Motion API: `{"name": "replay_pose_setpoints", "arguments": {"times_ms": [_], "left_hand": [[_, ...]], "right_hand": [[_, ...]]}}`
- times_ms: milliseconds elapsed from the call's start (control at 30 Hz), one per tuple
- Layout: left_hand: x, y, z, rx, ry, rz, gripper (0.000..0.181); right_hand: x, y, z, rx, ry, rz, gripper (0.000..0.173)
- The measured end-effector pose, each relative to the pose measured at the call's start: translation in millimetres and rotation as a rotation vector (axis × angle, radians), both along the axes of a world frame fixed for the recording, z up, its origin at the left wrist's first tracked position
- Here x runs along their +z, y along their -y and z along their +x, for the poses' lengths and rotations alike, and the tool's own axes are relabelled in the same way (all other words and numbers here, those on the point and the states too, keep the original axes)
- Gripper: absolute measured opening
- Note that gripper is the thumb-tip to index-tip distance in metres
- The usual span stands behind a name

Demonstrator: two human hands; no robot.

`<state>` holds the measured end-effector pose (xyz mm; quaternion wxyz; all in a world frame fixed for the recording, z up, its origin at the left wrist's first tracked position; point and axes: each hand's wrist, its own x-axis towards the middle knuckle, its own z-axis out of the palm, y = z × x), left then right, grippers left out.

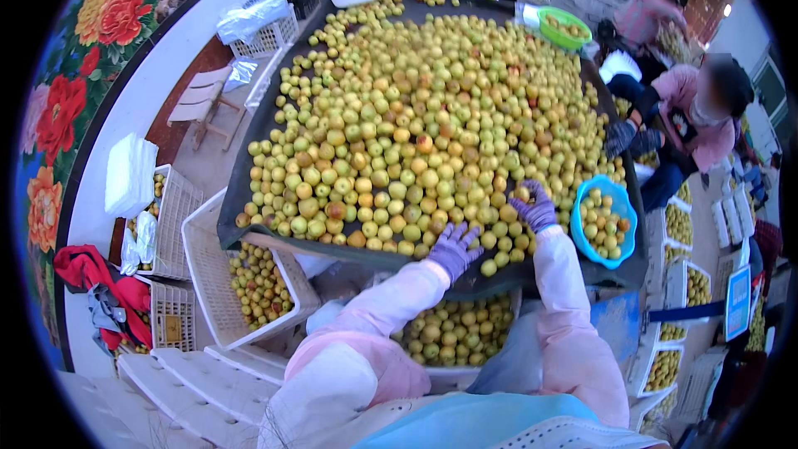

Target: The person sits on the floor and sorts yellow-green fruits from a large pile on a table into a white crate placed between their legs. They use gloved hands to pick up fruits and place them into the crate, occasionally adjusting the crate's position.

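A broad heap of small round yellow-green fruits (430, 112), some blushed red or brown, covers a table lined with dark cloth (274, 143). My left hand (454, 252), in a purple knit glove, rests at the near edge with its fingers spread and touches fruits there. My right hand (537, 207), gloved alike, has thumb and fingers around a fruit (522, 194) at the near right of the heap. Just right of that hand stands a blue scalloped plastic bowl (576, 224) holding several fruits. Below the table edge, between my arms, a container of fruits (458, 333) is partly hidden.
A white plastic crate (202, 274) with fruits stands at the table's near left corner. A wooden folding stool (201, 96) is farther left. A green basket (583, 41) sits at the far right corner. Co-workers (698, 106) sit along the right side, beside filled foam boxes (664, 362).
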<state>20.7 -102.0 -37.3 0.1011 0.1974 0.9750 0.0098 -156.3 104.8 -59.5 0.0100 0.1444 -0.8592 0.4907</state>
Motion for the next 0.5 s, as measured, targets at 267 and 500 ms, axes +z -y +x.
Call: {"name": "replay_pose_setpoints", "arguments": {"times_ms": [267, 500], "left_hand": [[-37.2, -8.8, -6.4, 0.011, -0.072, 0.110, 0.048], [-36.7, -8.5, -6.9, 0.013, -0.081, 0.092, 0.048]], "right_hand": [[71.1, 22.6, 77.4, 0.076, -0.400, -0.565, 0.053], [82.3, 24.5, 82.9, 0.130, -0.393, -0.556, 0.055]]}}
